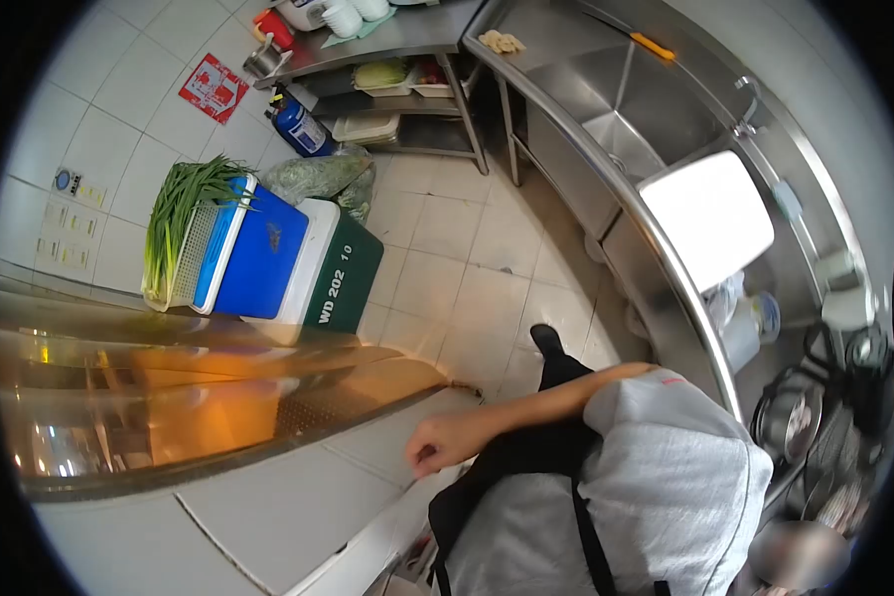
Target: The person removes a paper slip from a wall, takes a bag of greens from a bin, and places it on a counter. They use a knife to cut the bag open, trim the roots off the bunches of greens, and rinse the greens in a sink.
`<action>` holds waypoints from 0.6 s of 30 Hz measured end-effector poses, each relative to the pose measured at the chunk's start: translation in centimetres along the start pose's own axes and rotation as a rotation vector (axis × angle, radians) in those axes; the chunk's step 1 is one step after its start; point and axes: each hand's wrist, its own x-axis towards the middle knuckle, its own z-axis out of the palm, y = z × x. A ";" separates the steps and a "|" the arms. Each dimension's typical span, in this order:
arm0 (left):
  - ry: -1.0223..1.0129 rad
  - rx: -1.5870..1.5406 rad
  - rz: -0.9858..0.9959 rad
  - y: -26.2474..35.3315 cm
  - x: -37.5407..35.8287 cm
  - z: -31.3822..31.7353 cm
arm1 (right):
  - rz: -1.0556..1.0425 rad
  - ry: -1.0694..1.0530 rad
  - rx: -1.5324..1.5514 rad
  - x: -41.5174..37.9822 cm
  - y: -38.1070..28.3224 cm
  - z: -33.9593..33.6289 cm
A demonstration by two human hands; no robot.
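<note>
My right hand (445, 442) reaches across in front of my grey shirt and black apron, above the white tiled ledge (278, 517). Its fingers are curled in loosely and slightly blurred; I see nothing in them. My left hand is out of view. Nearest to the right hand are the ledge and a perforated metal panel (318, 415) with an orange glow on it.
A green-and-white cooler box (343, 273) and a blue cooler box (258, 258) stand by the wall, with leafy green stalks (174, 228) in a basket. A steel sink (656, 109) holding a white board (710, 219) runs along the right. Pans (790, 422) hang lower right.
</note>
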 end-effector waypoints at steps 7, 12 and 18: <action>-0.192 -0.146 -0.620 -5.4 -2.6 8.5 | 0.169 0.176 -0.215 -6.3 2.6 -14.3; -0.225 -0.248 -1.014 -6.6 -8.0 12.4 | 0.255 0.198 -0.345 -6.5 -0.1 -24.1; -0.225 -0.338 -1.149 -7.6 -6.4 18.3 | 0.233 0.504 -0.334 -5.5 0.1 -39.5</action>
